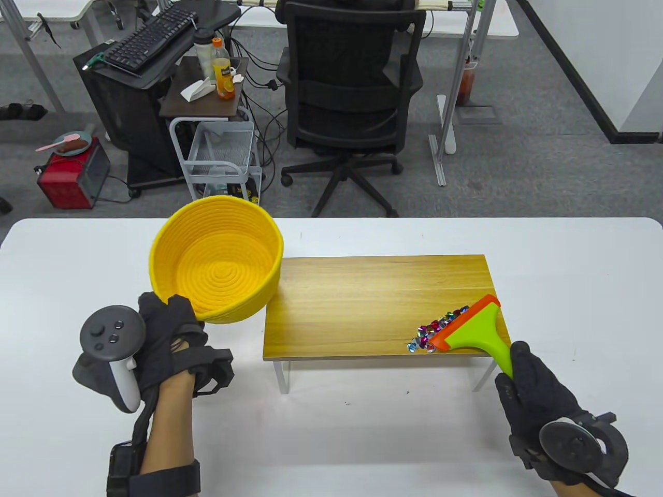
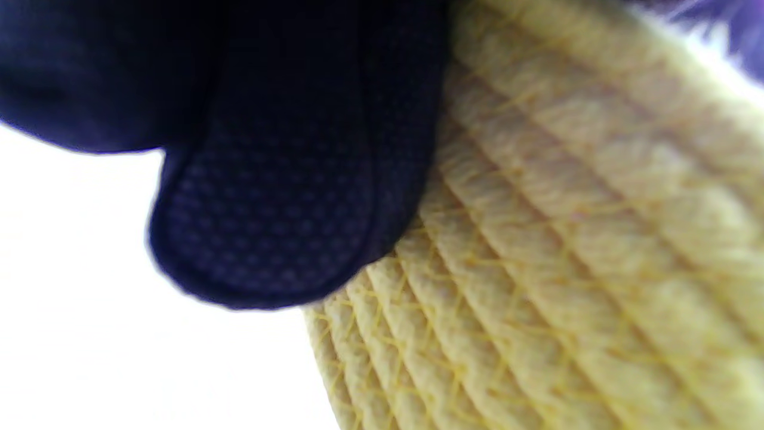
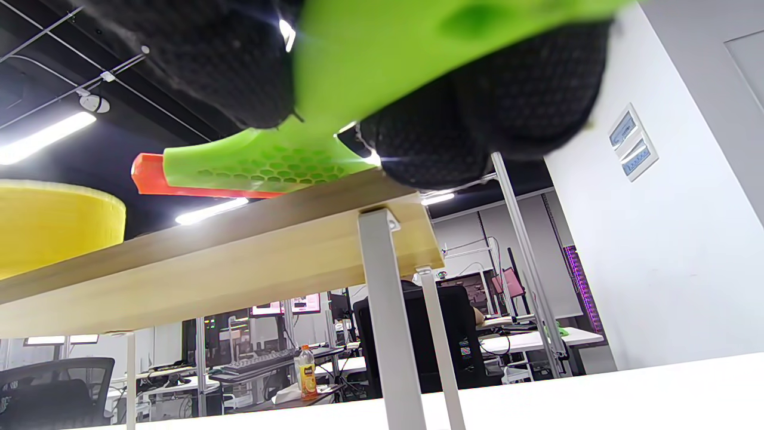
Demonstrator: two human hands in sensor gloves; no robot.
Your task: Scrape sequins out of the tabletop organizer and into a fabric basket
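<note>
two hands, left hand (image 1: 171,336) gripping basket (image 1: 217,259), right hand (image 1: 533,393) holding scraper (image 1: 474,329)

Beyond the white worktop (image 1: 570,269), a black office chair (image 1: 352,83) stands on grey carpet. To its left, an orange juice bottle (image 1: 223,70) on a small cart, beside a black keyboard (image 1: 150,39).

Black-gloved hands (image 1: 171,336), grey trackers (image 1: 111,331)

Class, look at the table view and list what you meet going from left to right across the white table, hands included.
left hand → yellow basket → wooden stand → sequins → green scraper → right hand
</note>
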